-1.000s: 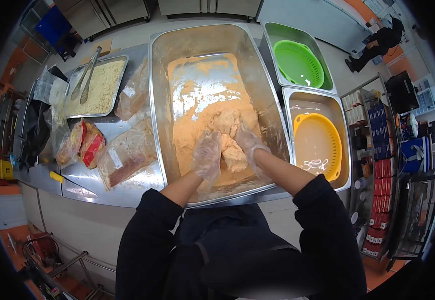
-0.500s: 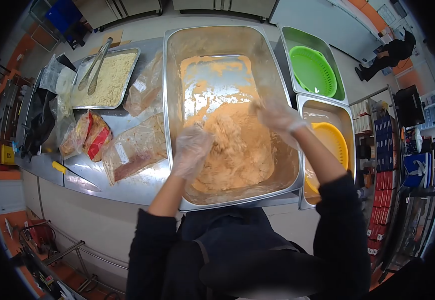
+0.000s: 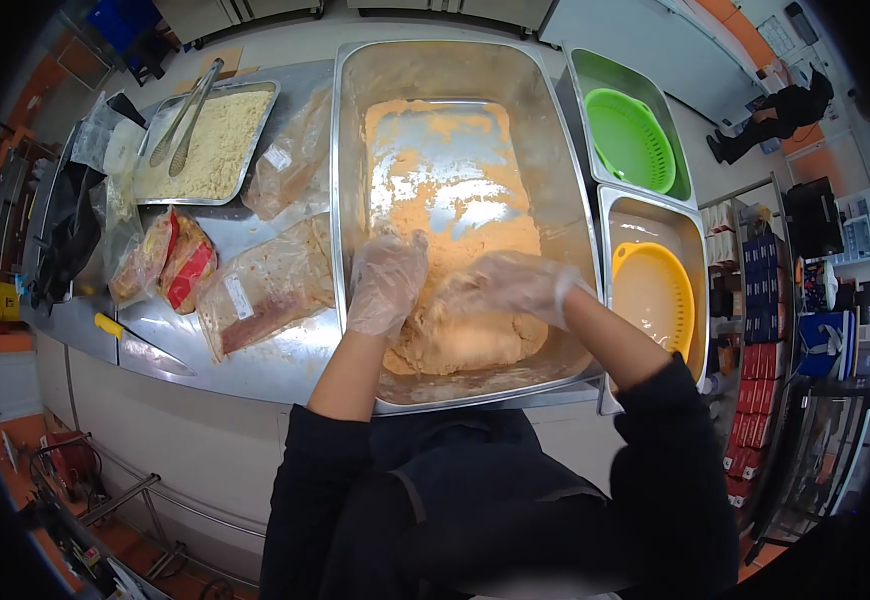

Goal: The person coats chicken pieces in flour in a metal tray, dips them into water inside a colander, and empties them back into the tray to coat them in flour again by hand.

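A deep steel pan (image 3: 570, 215) holds orange-tan powdery coating (image 3: 515, 240), with a thick clumped heap of coated pieces (image 3: 490, 345) at its near end. My left hand (image 3: 387, 285), in a clear plastic glove, is over the pan's left side beside the heap; its fingers are loosely curved and apart, with nothing visible in them. Over the heap is my gloved right hand (image 3: 520, 285), reaching in from the right. Motion smears its fingers and the pieces below, so its grip is unclear.
Left of the pan are a tray of pale crumbs (image 3: 225, 150) with tongs (image 3: 187, 130), bagged meat (image 3: 270, 300), a red-labelled package (image 3: 187, 265) and a yellow-handled knife (image 3: 140, 342). On the right sit a green basket (image 3: 630, 140) and a yellow basket (image 3: 655, 300). A person (image 3: 785, 115) stands farther back.
My right hand has moved left and down over the heap, closer to my left hand. My left hand has shifted slightly up. The view has shifted a little.
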Tool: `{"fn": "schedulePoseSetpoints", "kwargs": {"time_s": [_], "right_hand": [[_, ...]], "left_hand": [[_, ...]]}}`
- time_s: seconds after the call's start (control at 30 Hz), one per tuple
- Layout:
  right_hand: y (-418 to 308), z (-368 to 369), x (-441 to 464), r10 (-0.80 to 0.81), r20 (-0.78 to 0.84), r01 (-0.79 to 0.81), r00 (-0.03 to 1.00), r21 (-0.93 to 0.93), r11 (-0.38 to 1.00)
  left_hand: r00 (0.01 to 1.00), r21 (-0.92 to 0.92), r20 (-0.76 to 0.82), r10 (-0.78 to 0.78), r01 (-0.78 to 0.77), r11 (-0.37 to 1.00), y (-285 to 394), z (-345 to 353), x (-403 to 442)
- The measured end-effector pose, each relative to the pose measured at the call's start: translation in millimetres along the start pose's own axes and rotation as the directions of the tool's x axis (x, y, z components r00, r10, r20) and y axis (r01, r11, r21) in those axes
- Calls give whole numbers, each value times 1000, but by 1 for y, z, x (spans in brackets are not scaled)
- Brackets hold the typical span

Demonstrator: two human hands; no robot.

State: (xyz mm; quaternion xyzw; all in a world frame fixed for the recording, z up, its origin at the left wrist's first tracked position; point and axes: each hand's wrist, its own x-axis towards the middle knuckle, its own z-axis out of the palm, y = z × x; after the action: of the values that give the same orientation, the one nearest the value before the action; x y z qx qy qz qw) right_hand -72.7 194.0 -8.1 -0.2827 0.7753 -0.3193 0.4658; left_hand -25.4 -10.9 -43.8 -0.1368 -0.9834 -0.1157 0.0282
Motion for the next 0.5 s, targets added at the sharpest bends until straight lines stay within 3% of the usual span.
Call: {"fn": "schedulePoseSetpoints", "kwargs": {"time_s": [0.03, 0.07, 0.1, 0.13, 0.17, 0.2, 0.23, 0.27, 0.3, 0.33, 0.37, 0.4, 0.43, 0.47, 0.5], "right_hand": [[1, 5, -10, -7, 60, 17, 998, -167, 986], [10, 12, -23, -5, 59, 14, 998, -167, 986], [22, 20, -38, 61, -150, 2, 987, 388, 922], [29, 26, -46, 226, -283, 108, 932, 813, 573], [9, 26, -49, 223, -279, 106, 934, 813, 573], [-14, 25, -54, 521, -151, -311, 840, 653, 690], [-32, 26, -53, 774, -123, -684, 621, 397, 612], [-35, 34, -48, 774, -123, -681, 622, 403, 611], [-36, 42, -42, 730, -213, -684, 650, 254, 684], [-34, 47, -34, 670, -292, -678, 682, 90, 730], [-20, 55, -18, 671, -289, -677, 683, 95, 730], [4, 67, 3, 667, -424, -664, 612, 182, 725], [17, 74, 12, 659, -544, -641, 519, 262, 721], [19, 66, 12, 664, -544, -642, 513, 269, 718], [22, 54, 12, 643, -503, -546, 577, 348, 762]], "left_hand": [[993, -5, 116, -23, 24, 1000, 1, 4, 0], [972, -7, 230, -45, 47, 999, 3, 7, 2], [938, -6, 341, -68, 74, 997, 5, 10, 2], [936, -8, 344, -71, 79, 997, 9, 11, 3], [802, -202, 587, -115, 282, 938, 14, 11, 7], [609, -315, 790, -72, 504, 804, 17, 11, 7], [608, -311, 790, -74, 503, 807, 16, 19, 3], [604, -455, 797, -2, 603, 656, 16, 30, -4], [612, -568, 788, 70, 677, 468, 14, 41, -6], [615, -570, 785, 70, 674, 470, 23, 26, 2], [583, -444, 803, -126, 725, 526, 42, -2, 7], [541, -308, 779, -316, 770, 559, 52, -16, 12], [541, -307, 781, -312, 767, 563, 51, -14, 15], [630, -494, 734, -255, 752, 436, 46, -10, 18], [706, -648, 676, -213, 707, 284, 43, -5, 14]]}}
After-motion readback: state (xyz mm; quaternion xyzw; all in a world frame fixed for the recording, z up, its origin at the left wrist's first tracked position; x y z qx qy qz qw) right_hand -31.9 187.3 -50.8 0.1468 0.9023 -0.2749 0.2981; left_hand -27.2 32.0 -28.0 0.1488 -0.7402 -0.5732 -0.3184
